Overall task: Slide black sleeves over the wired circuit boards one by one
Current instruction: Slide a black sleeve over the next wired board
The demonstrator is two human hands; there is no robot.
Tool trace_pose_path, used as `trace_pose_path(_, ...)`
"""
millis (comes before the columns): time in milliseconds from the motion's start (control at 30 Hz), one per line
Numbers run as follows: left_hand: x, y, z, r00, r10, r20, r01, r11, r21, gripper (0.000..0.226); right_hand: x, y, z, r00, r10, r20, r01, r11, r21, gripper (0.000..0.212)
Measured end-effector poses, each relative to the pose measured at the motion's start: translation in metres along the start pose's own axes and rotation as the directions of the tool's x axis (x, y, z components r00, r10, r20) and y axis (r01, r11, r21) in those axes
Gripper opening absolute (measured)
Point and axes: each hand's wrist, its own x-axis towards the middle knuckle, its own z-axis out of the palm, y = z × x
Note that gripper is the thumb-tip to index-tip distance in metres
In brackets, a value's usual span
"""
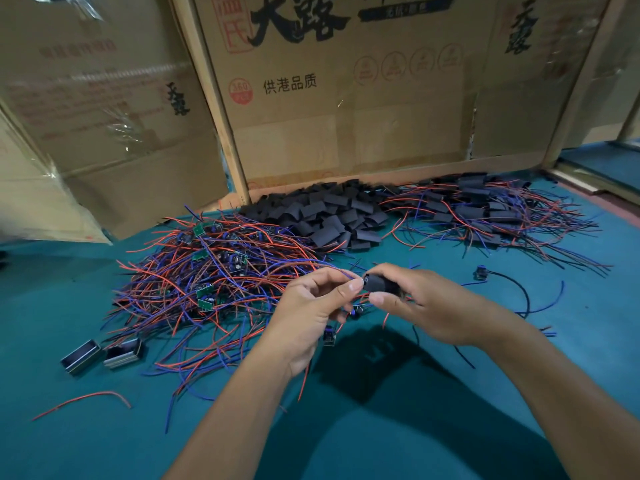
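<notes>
Above the green table, my right hand (426, 306) grips a black sleeve (379, 284) between thumb and fingers. Close on its left, my left hand (311, 303) pinches blue and red wires (341, 271) at the sleeve's left end. The board on those wires is hidden, so I cannot tell how far it sits inside the sleeve. A pile of bare wired circuit boards (214, 271) lies to the left. Loose black sleeves (329, 213) are heaped behind the hands. Sleeved boards with wires (491, 209) lie at the back right.
Two small metal-edged boxes (100, 355) sit at the left front. A stray red wire (83, 400) lies near the table's front left. One loose board on a black wire (481, 273) lies right of my hands. Cardboard panels (346, 98) wall off the back of the green table (381, 427).
</notes>
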Motion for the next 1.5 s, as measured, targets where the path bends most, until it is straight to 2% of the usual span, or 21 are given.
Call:
trace_pose_path(100,0.0,0.0,0.0,1.0,-0.013,0.02,0.013,0.999,-0.034,0.011,0.002,0.002,0.001,0.999,-0.048,0.003,0.048,0.994,-0.102,0.025)
trace_pose_path(267,0.001,-0.002,-0.002,1.0,-0.022,0.001,0.022,1.0,-0.016,0.002,0.003,0.003,0.003,0.995,-0.041,-0.087,0.035,0.997,-0.072,0.03)
trace_pose_path(467,0.0,-0.001,-0.001,0.998,0.065,-0.015,-0.062,0.987,0.146,0.005,0.003,0.005,0.006,0.999,-0.019,-0.042,0.016,0.997,-0.076,0.033)
trace_pose_path(600,0.001,0.001,-0.001,0.995,0.097,-0.036,-0.089,0.979,0.183,0.006,0.002,0.006,0.006,0.999,-0.034,-0.031,0.032,0.997,-0.07,0.04)
trace_pose_path(667,0.001,0.002,-0.001,0.996,0.084,-0.035,-0.076,0.979,0.19,0.007,0.002,0.006,0.007,0.998,-0.047,-0.029,0.042,0.988,-0.15,0.049)
trace_pose_path(767,0.001,0.0,0.0,0.996,0.079,-0.043,-0.069,0.978,0.197,0.015,0.001,0.006,0.01,0.997,-0.052,-0.065,0.023,0.926,-0.378,0.064)
trace_pose_path(867,0.003,-0.002,0.001,0.997,0.047,-0.06,-0.039,0.991,0.125,0.021,-0.001,0.005,0.015,0.993,-0.031,-0.118,-0.019,0.914,-0.406,0.048)
trace_pose_path(933,0.004,-0.004,0.001,0.998,0.024,-0.056,-0.019,0.997,0.075,0.022,-0.001,0.002,0.017,0.994,-0.035,-0.105,-0.018,0.884,-0.468,0.034)
trace_pose_path(1067,0.007,-0.01,0.0,0.996,0.012,-0.085,-0.011,1.0,0.013,0.018,0.001,-0.004,0.019,0.994,0.005,-0.107,-0.069,0.796,-0.602,0.033)
trace_pose_path(1167,0.01,-0.012,0.0,0.985,0.055,-0.161,-0.036,0.992,0.119,0.01,0.0,-0.003,0.015,0.992,0.038,-0.123,-0.104,0.801,-0.59,0.029)
trace_pose_path(1233,0.012,-0.013,-0.004,0.97,0.13,-0.204,-0.067,0.955,0.288,0.01,0.002,0.002,0.006,0.981,0.066,-0.181,-0.157,0.82,-0.55,0.025)
trace_pose_path(1333,0.01,-0.016,-0.008,0.963,0.224,-0.149,-0.11,0.834,0.541,0.019,0.018,0.018,-0.022,0.956,0.072,-0.284,-0.232,0.777,-0.586,0.023)
trace_pose_path(1433,0.007,-0.017,-0.002,0.958,0.287,-0.025,-0.175,0.649,0.74,0.022,0.047,0.043,-0.064,0.927,0.037,-0.374,-0.306,0.653,-0.693,0.027)
trace_pose_path(1500,0.006,-0.017,0.004,0.952,0.295,0.075,-0.214,0.471,0.856,0.023,0.068,0.059,-0.097,0.883,0.084,-0.462,-0.422,0.574,-0.702,0.033)
